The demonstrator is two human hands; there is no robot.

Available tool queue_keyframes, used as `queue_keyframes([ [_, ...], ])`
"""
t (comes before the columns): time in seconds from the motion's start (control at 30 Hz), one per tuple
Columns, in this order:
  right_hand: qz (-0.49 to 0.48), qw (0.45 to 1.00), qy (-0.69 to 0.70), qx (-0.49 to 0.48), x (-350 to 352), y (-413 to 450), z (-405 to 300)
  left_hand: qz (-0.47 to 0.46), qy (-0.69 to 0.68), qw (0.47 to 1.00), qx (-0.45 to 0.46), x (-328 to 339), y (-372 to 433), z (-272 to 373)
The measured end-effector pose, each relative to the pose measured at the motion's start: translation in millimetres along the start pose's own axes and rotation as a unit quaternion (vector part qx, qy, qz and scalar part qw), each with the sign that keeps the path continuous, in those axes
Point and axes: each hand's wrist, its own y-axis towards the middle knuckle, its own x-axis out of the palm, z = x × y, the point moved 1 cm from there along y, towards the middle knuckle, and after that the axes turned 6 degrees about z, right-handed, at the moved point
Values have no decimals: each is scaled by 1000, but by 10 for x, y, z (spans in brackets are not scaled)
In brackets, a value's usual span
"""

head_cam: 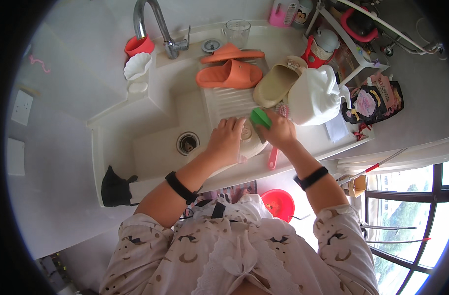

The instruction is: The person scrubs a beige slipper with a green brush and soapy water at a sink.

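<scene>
My left hand grips a pale cream slipper, which lies over the sink's front ledge; part of it is under the hand. My right hand holds a green scrubbing brush or sponge at the slipper's right end. Beneath my right wrist, a pink-handled brush lies on the counter, its bristles showing above the hand. Beyond the hands, a beige clog-style slipper leans beside a large white jug. Two orange slippers rest on the ribbed washboard.
The white sink with its drain is at left, a chrome faucet behind it. A black cloth hangs over the front left edge. A glass measuring cup stands at the back; a black-and-pink pouch lies right. A red basin is below.
</scene>
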Motion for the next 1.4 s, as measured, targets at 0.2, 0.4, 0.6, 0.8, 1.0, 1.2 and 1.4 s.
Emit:
queue_keyframes([
  [0.2, -37, 999, 26, 13, -38, -150, -21, -39, 16, 998, -42, -58, -23, -20],
  [0.4, -38, 995, -24, 91, -60, 160, -213, -3, 42, 999, -13, 14, -9, 13],
  [0.6, -35, 996, 59, 53, -12, 3, -13, -22, 37, 998, -40, -1, -16, -35],
  [0.8, -34, 995, -8, 91, 105, 286, -232, -24, 51, 998, -25, 15, 20, 26],
  [1.0, 4, 996, 53, 78, 146, 184, -205, -51, 65, 995, -51, -175, 31, 10],
  [1.2, 33, 994, 29, 101, 237, 325, -250, -39, 109, 990, -82, -253, 35, -46],
  [1.4, 22, 992, 71, 100, 309, 642, -399, 41, 73, 989, -122, -207, -26, -210],
])
